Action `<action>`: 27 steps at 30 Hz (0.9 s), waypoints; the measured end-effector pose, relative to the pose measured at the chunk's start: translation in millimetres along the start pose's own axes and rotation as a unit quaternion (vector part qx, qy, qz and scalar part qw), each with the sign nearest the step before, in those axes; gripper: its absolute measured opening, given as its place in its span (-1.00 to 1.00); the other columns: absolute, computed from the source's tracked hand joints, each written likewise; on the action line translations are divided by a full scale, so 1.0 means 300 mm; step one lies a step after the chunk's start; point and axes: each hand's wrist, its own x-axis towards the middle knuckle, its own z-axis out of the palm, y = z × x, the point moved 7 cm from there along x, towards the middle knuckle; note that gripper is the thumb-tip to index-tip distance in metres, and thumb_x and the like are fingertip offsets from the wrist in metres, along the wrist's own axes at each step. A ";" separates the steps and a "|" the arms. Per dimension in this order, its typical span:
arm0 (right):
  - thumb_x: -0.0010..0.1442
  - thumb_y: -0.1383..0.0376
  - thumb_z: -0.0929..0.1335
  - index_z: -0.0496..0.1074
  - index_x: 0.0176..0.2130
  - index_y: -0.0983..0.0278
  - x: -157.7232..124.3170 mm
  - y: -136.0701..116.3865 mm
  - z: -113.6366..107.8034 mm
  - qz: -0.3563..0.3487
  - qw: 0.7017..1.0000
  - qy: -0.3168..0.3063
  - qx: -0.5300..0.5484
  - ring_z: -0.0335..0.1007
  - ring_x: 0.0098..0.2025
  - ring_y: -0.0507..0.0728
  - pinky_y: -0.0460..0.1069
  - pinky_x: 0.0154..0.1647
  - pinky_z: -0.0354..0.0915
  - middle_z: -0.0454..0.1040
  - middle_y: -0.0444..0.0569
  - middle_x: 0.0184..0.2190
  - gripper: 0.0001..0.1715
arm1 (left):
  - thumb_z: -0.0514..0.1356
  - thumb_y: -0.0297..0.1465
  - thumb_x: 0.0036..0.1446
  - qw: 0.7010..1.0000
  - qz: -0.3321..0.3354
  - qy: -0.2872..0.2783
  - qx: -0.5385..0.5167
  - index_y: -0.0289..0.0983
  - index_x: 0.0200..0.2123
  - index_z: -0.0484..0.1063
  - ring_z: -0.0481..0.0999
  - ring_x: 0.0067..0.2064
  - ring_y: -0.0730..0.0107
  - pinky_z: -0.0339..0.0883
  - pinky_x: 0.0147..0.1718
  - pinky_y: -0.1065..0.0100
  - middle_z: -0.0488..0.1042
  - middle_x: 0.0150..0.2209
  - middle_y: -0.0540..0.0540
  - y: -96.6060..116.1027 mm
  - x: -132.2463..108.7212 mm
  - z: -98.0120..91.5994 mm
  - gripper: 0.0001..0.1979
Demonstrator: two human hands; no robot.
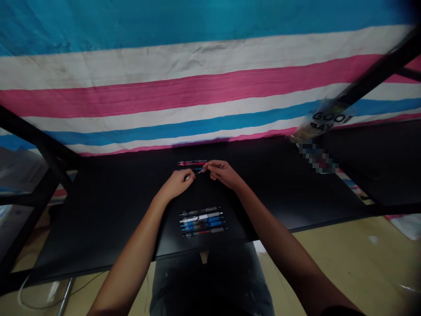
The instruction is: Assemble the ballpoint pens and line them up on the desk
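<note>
My left hand (pixel 177 184) and my right hand (pixel 222 172) meet above the black table (pixel 98 224), fingertips nearly touching. Between them runs a thin silver pen refill (pixel 198 173); both hands pinch it, though its ends are partly hidden by my fingers. A neat row of several pens (pixel 201 222) in black, white and blue lies nearer me, below my hands. Beyond my fingers lie a few more pens (pixel 192 163) with red and blue parts, partly hidden behind my right hand.
A pink, white and blue striped tarp (pixel 164 96) hangs behind the table. Black metal frame bars (pixel 378 74) cross the upper right, with a blurred "GOOD DAY" packet (pixel 329 117) near them. A pixelated patch (pixel 317 158) sits at the far table edge. Below lies a tan floor (pixel 329 259).
</note>
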 end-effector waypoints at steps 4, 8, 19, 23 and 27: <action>0.18 0.08 0.49 0.62 -0.18 0.26 -0.001 0.006 -0.003 0.007 1.000 0.004 -0.009 0.03 -0.61 -0.11 -0.06 -0.51 0.15 0.59 -0.04 -0.26 -0.68 | 0.06 -0.34 0.29 1.000 0.003 -0.003 -0.001 -0.30 -0.29 0.50 0.34 -0.42 0.41 0.12 -0.37 0.40 0.45 -0.45 0.01 -0.002 0.002 0.004 -0.76; 0.16 0.08 0.49 0.62 -0.20 0.26 -0.001 0.012 -0.002 0.010 1.000 0.000 -0.017 0.06 -0.60 -0.10 -0.06 -0.51 0.14 0.59 -0.04 -0.29 -0.68 | 0.07 -0.37 0.27 1.000 0.002 0.001 -0.007 -0.30 -0.29 0.50 0.34 -0.42 0.41 0.14 -0.36 0.40 0.47 -0.43 0.01 -0.002 0.002 0.005 -0.77; 0.16 0.09 0.49 0.63 -0.20 0.25 -0.010 -0.001 0.011 0.017 0.998 -0.008 -0.063 0.22 -0.55 -0.03 -0.08 -0.53 0.11 0.60 -0.04 -0.37 -0.69 | 0.09 -0.21 0.30 0.963 -0.103 -0.099 -0.228 -0.29 -0.27 0.46 0.21 -0.57 0.53 0.03 -0.56 0.47 0.32 -0.52 0.05 -0.050 -0.004 0.069 -0.72; 0.16 0.08 0.48 0.64 -0.18 0.25 -0.012 -0.006 0.021 0.018 0.997 -0.022 -0.077 0.21 -0.54 -0.03 -0.08 -0.52 0.12 0.60 -0.05 -0.38 -0.68 | 0.15 -0.19 0.28 0.930 -0.154 -0.123 -0.312 -0.31 -0.27 0.43 0.12 -0.61 0.61 -0.13 -0.62 0.50 0.26 -0.53 0.07 -0.057 -0.017 0.089 -0.73; 0.18 0.07 0.46 0.64 -0.17 0.24 -0.014 -0.012 0.024 0.012 0.995 -0.033 -0.098 0.22 -0.53 -0.03 -0.07 -0.50 0.14 0.56 -0.07 -0.40 -0.66 | 0.20 -0.19 0.25 0.923 -0.164 -0.120 -0.328 -0.32 -0.28 0.43 0.10 -0.62 0.63 -0.15 -0.63 0.51 0.24 -0.54 0.07 -0.047 -0.021 0.081 -0.73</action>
